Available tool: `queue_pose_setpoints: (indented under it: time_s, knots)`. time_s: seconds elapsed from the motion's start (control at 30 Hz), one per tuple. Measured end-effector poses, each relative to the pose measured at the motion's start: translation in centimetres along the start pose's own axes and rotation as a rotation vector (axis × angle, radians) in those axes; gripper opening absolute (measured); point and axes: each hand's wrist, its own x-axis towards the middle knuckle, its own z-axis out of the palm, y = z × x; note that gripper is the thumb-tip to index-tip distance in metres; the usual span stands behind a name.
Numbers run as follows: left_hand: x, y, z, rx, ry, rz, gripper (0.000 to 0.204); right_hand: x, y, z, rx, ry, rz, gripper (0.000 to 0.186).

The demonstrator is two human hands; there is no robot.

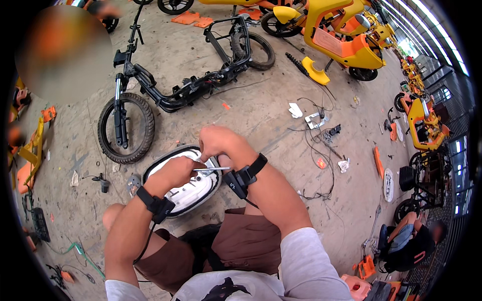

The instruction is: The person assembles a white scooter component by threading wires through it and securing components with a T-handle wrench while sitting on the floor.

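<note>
Upside down between my knees lies what looks like a scooter seat (195, 189), an oval white shell with a black rim. My left hand (176, 171) is over its far part, fingers closed around one end of a thin silver metal tool (215, 169). That tool lies across the shell and points to the right; its kind is not clear. Beside it, over the far right rim, my right hand (216, 141) is bent down with curled fingers. Whatever those fingers grip is hidden behind the hand and wrist. Both wrists wear black strapped devices.
A stripped black scooter frame (175, 98) with wheels stands ahead. Yellow scooters (341, 42) line the far right. Loose wires (319, 155), a yellow fender (315, 71) and orange scraps litter the concrete floor. Another person (414, 243) sits at the lower right.
</note>
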Motion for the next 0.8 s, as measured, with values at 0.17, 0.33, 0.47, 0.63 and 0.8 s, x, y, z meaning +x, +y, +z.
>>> queue_pose_setpoints:
  time_s: [0.17,0.33,0.47,0.63,0.8]
  knots:
    - [0.0,-0.3,-0.1,0.06,0.076,-0.08,0.03,0.3,-0.3,0.6,-0.003,-0.128,0.015,0.037]
    - [-0.4,-0.9,-0.9,0.14,0.252,-0.087,0.029,0.1,-0.7,0.9,-0.088,-0.127,-0.051,0.034]
    - [-0.9,0.1,-0.5,0.338,0.527,-0.038,0.027,0.2,-0.9,1.0,-0.082,-0.14,-0.037,0.032]
    - [-0.6,0.7,-0.7,0.198,0.223,-0.191,0.019,-0.6,-1.9,0.3,0.024,-0.245,0.014,0.024]
    - [-0.5,-0.2,-0.4,0.109,0.221,-0.134,0.019,-0.6,-2.6,0.6,0.181,-0.306,0.07,0.018]
